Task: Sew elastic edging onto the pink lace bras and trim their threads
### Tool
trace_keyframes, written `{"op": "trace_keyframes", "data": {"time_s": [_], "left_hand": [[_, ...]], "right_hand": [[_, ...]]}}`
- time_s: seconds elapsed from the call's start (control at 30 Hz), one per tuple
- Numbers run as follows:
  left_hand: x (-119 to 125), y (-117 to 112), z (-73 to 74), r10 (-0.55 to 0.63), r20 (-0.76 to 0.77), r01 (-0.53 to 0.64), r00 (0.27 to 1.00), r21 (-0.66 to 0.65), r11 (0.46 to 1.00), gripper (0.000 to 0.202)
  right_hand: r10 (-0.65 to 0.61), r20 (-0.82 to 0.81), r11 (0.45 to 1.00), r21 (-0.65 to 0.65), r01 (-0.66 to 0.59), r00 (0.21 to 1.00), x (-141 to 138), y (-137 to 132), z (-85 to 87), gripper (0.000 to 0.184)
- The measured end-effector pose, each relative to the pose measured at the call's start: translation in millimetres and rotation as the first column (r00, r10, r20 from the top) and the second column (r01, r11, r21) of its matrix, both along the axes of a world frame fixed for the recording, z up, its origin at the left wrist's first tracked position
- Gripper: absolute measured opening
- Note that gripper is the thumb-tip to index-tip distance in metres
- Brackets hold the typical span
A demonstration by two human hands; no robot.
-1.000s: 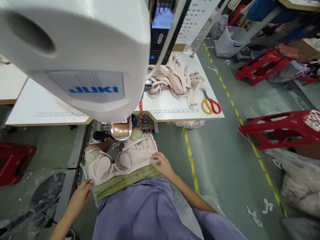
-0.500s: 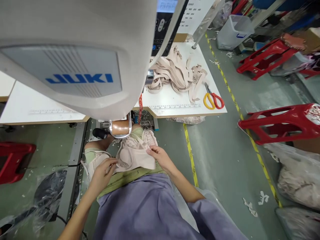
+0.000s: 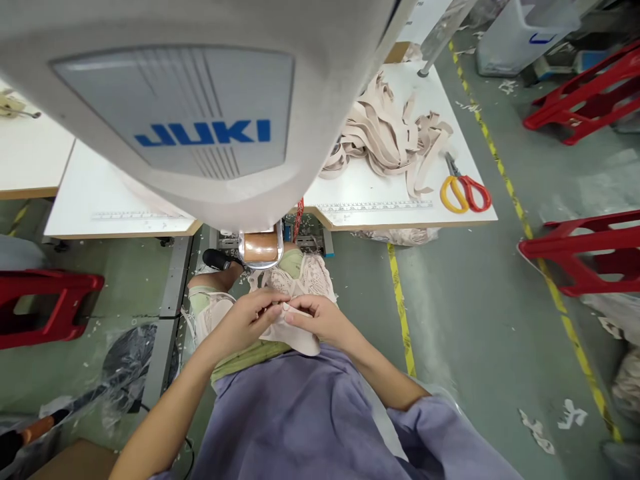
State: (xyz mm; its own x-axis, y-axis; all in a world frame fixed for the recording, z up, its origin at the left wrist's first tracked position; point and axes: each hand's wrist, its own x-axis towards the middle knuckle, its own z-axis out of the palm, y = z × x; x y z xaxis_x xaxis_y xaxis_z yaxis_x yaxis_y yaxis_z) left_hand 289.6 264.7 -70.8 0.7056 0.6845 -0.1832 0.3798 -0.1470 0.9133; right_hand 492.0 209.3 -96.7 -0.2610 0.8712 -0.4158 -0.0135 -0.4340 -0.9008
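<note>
A pale pink bra (image 3: 316, 277) with lace cups lies over my lap, just below the sewing machine head. My left hand (image 3: 250, 319) pinches its fabric from the left, thumb and fingers together. From the right, my right hand (image 3: 320, 321) grips the same bra, and the two hands' fingertips nearly meet at a folded bit of cloth. Part of the band hangs below my right hand. What exactly lies between the fingertips is too small to make out. Another pale lace piece (image 3: 210, 317) rests on my left thigh.
The JUKI sewing machine (image 3: 200, 133) looms above my hands, its rounded metal arm end (image 3: 261, 248) close over the bra. Beige straps (image 3: 385, 133) and scissors (image 3: 465, 192) lie on the white table (image 3: 370, 217). Red stools (image 3: 610, 257) stand on both sides.
My hands have come together from the bra's two sides to its middle, and the band is now folded between them. The camera view has shifted left.
</note>
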Motion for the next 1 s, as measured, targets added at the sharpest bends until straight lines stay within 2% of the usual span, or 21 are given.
{"op": "trace_keyframes", "data": {"time_s": [0.07,0.13,0.27,0.37,0.47,0.53,0.6,0.7,0.77,0.87,0.93,1.0], "left_hand": [[-3,2,3.1,0.023,-0.034,-0.026,0.999,-0.078,0.997,0.026],[-5,3,3.4,0.053,-0.050,-0.062,0.997,-0.211,0.975,0.026],[-7,0,-1.8,0.112,0.043,-0.080,0.993,-0.460,0.884,0.028],[-8,-5,-9.6,0.169,0.111,-0.077,0.979,-0.568,0.819,0.029],[-9,-11,-19.0,0.262,0.169,-0.083,0.950,-0.672,0.736,0.027],[-10,-14,-24.3,0.349,0.206,-0.087,0.914,-0.740,0.667,0.028],[-11,-16,-27.6,0.409,0.235,-0.078,0.882,-0.782,0.619,0.031],[-14,-18,-29.0,0.451,0.268,-0.067,0.852,-0.798,0.600,0.034],[-15,-19,-28.4,0.470,0.280,-0.067,0.837,-0.800,0.596,0.034],[-16,-20,-26.9,0.477,0.282,-0.069,0.832,-0.802,0.593,0.034],[-16,-20,-26.1,0.472,0.285,-0.065,0.834,-0.798,0.599,0.034],[-16,-20,-25.8,0.467,0.290,-0.061,0.835,-0.795,0.603,0.033]], "right_hand": [[0.018,0.066,0.999,0.048,-0.021,0.998,-1,1,4.4,0.026],[0.002,0.109,0.995,0.104,-0.013,0.994,-3,2,6.5,0.020],[-0.070,0.142,0.966,0.258,0.031,0.987,-5,1,5.4,0.016],[-0.048,0.223,0.910,0.412,-0.049,0.974,-6,2,4.9,0.013],[-0.072,0.313,0.852,0.512,-0.105,0.947,-5,5,5.8,0.023],[-0.142,0.299,0.861,0.508,-0.032,0.944,-5,6,5.7,0.027],[-0.237,0.206,0.895,0.426,0.131,0.950,-4,6,4.2,0.026],[-0.342,0.084,0.900,0.316,0.301,0.936,-3,6,0.5,0.025],[-0.374,0.107,0.879,0.358,0.315,0.921,-2,5,-0.9,0.026],[-0.409,0.215,0.822,0.510,0.255,0.887,-1,3,0.8,0.022],[-0.371,0.292,0.775,0.621,0.121,0.881,-2,2,4.0,0.015],[-0.277,0.358,0.714,0.698,-0.058,0.892,-4,1,7.3,0.019]]}}
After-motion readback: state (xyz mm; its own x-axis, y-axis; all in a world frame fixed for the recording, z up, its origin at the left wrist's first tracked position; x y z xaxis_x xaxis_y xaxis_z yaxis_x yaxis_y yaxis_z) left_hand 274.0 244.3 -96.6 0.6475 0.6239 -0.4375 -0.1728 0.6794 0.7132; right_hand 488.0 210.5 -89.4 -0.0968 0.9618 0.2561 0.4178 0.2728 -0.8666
